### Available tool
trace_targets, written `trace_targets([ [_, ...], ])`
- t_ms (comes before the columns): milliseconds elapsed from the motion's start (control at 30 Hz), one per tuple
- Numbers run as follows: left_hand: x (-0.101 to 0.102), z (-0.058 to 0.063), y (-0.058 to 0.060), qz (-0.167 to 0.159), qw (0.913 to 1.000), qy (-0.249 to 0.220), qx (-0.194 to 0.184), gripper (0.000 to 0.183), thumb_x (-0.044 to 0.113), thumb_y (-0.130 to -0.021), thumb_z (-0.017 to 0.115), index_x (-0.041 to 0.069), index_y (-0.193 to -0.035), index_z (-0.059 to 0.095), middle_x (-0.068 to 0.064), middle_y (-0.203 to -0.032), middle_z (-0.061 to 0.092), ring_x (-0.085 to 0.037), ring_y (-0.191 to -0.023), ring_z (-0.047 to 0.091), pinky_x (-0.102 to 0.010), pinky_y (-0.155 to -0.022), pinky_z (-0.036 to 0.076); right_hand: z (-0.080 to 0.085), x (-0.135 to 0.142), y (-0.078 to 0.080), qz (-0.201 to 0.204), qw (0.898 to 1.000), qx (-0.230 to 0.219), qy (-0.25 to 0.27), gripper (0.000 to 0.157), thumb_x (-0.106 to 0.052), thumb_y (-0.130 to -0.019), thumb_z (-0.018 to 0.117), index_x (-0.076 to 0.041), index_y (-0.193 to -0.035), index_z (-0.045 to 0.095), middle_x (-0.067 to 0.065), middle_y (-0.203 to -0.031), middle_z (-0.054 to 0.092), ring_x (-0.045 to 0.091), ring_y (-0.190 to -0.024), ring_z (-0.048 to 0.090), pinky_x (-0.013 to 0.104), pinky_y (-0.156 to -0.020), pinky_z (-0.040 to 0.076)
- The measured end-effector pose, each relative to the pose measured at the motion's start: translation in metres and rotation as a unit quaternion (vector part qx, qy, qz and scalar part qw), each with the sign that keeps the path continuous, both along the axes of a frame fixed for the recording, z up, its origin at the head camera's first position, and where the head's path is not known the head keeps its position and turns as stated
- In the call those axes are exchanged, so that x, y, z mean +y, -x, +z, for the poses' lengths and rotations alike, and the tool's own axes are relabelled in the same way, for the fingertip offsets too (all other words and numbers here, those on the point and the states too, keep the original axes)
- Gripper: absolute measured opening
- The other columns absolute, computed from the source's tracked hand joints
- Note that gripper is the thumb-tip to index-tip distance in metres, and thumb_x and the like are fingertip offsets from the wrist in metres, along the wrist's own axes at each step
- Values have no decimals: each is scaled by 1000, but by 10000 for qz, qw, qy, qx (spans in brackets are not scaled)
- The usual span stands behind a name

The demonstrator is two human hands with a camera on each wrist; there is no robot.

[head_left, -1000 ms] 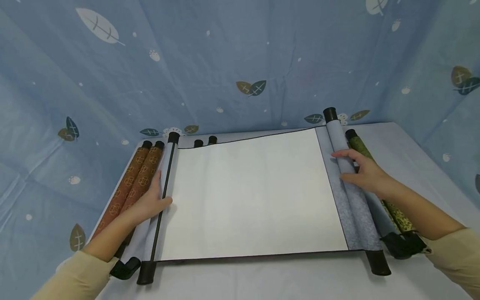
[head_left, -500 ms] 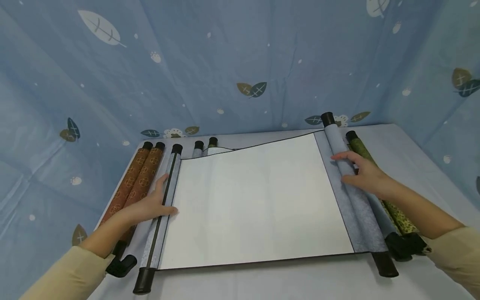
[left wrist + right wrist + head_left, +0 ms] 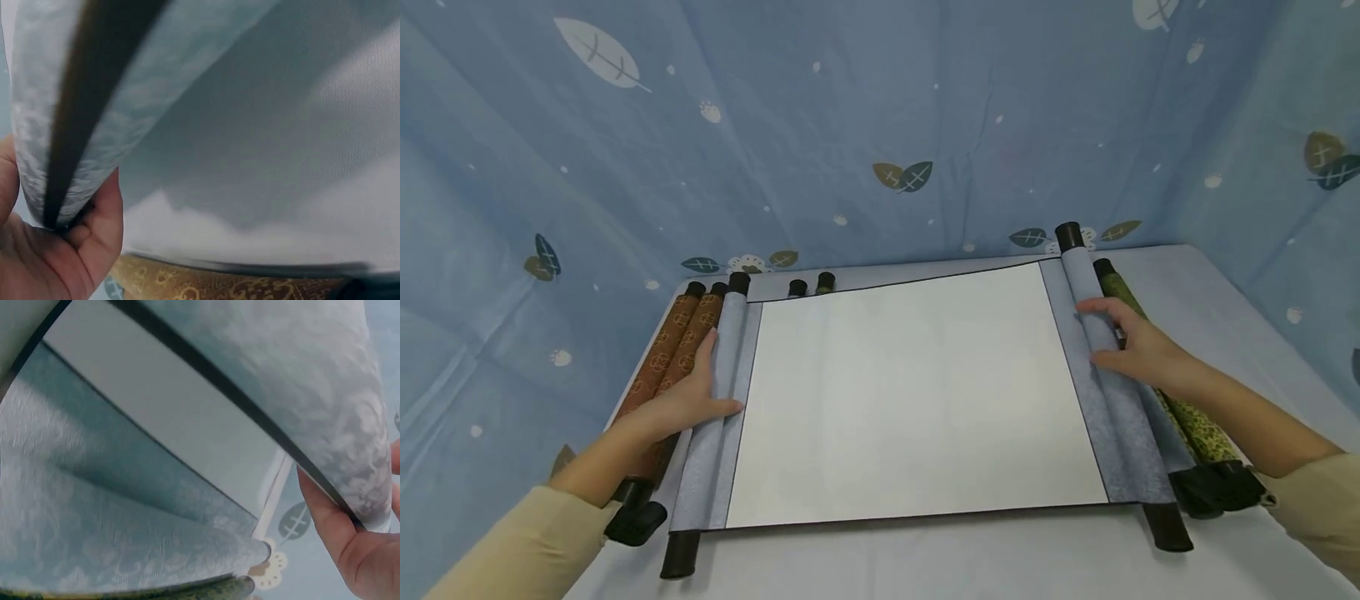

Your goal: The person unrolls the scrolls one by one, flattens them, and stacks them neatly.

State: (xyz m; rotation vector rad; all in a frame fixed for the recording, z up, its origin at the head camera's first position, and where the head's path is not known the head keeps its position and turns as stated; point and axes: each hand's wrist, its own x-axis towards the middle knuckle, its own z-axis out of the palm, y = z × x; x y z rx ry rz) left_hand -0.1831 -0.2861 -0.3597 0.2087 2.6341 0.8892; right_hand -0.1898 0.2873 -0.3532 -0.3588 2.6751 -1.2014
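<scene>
At the near side, two beige sleeves [image 3: 527, 542] are showing in the corners, and a black strap [image 3: 637, 523] is sitting at each wrist. Between the sleeves, the white table [image 3: 895, 562] is spreading, and over it two black knobs [image 3: 680, 556] are standing out from the near ends of the scroll [image 3: 917, 400].

The scroll is lying open across the middle, between the two hands, with its plain cream side facing up; both of its ends are forming grey-blue rolls. The left hand [image 3: 688, 400] is gripping the left end near its middle: the thumb is resting on the inner side, and the other fingers are bending around the outer side. The right hand [image 3: 1138, 350] is gripping the right end, its fingers pressing from both sides. The scroll is being held above the table; in the left wrist view, a shadow is falling below it.

Just beside the left hand, two brown rolls [image 3: 657, 364] are lying together; whether the hand is touching them, I cannot tell. Beside the right end, a blue roll [image 3: 125, 531] and a green roll [image 3: 1204, 433] are lying along each other. Farther, behind the scroll, two small black caps [image 3: 797, 288] are peeping out. At the very back, a blue cloth [image 3: 850, 100] with leaves and paw prints is hanging.
</scene>
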Motion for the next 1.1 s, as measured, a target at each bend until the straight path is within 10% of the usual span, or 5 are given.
trace_targets([
  [367, -13, 13, 13, -287, 9989, -367, 3, 105, 10, -87, 63, 10, -147, -24, -30, -151, -18, -58, -134, -1, -71, -97, 18, 3, 11, 5, -147, 9957, -663, 630, 67, 0, -88, 56, -15, -144, 24, 33, -138, 21, 26, -85, 46, 33, -57, 38],
  [500, -16, 20, 20, -304, 9989, -351, -93, 105, 11, -88, 62, 9, -146, -26, -35, -149, -16, -60, -130, 10, -68, -90, 31, 4, 14, 10, -205, 9878, -1107, 1072, 66, -1, -85, 57, -26, -139, 28, 33, -135, 24, 14, -65, 45, 31, -45, 30],
  [767, -11, 16, 33, -189, 9946, 50, -1015, 107, 14, -90, 61, 11, -143, -32, -43, -144, -7, -54, -112, 42, -43, -59, 52, -7, 0, 28, -173, 9961, -850, 142, 72, 0, -84, 57, -6, -146, 21, 30, -147, 9, 24, -71, 37, 34, -50, 35],
  [1100, -6, 18, 39, -182, 9868, 195, -1595, 110, 15, -90, 62, 12, -141, -36, -38, -145, -21, -62, -125, 22, -51, -65, 53, -14, -8, 48, 54, 9802, -1958, -290, 77, 2, -80, 54, -5, -145, 13, 25, -103, 39, 14, -52, 26, 32, -50, 31],
])
